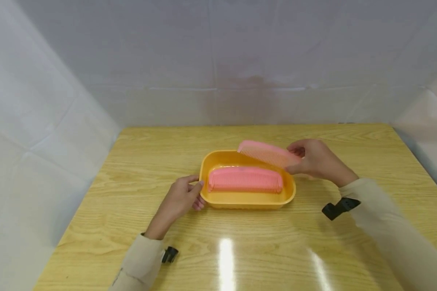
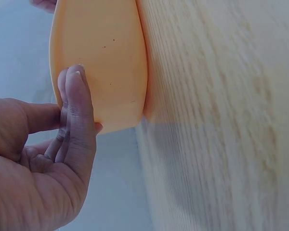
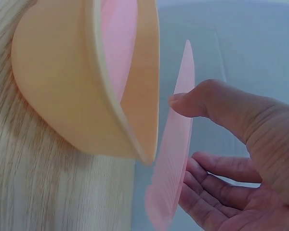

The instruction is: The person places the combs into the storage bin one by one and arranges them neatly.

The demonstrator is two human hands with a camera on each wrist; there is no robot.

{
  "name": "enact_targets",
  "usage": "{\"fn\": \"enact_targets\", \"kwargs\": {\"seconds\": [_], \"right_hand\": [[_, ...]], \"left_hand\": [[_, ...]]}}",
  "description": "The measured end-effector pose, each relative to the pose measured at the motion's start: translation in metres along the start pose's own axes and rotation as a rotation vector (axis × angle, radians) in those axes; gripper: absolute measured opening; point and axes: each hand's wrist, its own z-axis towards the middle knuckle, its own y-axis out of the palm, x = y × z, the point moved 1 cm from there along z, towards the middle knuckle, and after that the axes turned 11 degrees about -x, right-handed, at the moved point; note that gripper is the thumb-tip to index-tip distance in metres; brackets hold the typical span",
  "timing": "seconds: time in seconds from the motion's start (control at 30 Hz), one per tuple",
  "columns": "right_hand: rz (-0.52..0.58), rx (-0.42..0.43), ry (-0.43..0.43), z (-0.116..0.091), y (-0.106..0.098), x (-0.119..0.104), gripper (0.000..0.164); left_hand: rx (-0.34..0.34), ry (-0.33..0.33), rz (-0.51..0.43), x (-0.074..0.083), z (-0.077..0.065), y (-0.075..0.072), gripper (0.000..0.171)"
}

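A yellow-orange plastic basin [image 1: 247, 201] stands on the wooden table, with a pink comb [image 1: 245, 180] lying inside it. My left hand [image 1: 182, 196] holds the basin's left end, thumb at the rim and fingers against the outer wall. In the left wrist view the fingers [image 2: 79, 106] lie along that wall. Over the basin's back right rim, my right hand [image 1: 315, 161] pinches a second pink comb [image 1: 266, 153] by its right end, teeth facing down. The right wrist view shows the thumb on one face of this comb [image 3: 176, 144] and the fingers behind it.
The wooden table [image 1: 149, 149] reaches out on all sides of the basin. Behind it hangs a pale sheet [image 1: 167, 105], with more sheeting at the left and right. A black wrist camera [image 1: 340, 208] sits on the right sleeve, another camera [image 1: 169, 255] on the left.
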Motion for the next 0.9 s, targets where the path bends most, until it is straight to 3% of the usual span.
{"fn": "enact_targets", "kwargs": {"seconds": [0.5, 0.9], "right_hand": [[-0.012, -0.088, -0.067, 0.020, 0.021, -0.024, 0.058], [-0.035, -0.170, -0.124, 0.031, 0.039, -0.029, 0.058]], "left_hand": [[0.005, -0.005, 0.002, 0.000, -0.001, 0.001, 0.039], [-0.002, -0.002, -0.006, 0.000, -0.001, 0.000, 0.039]]}}
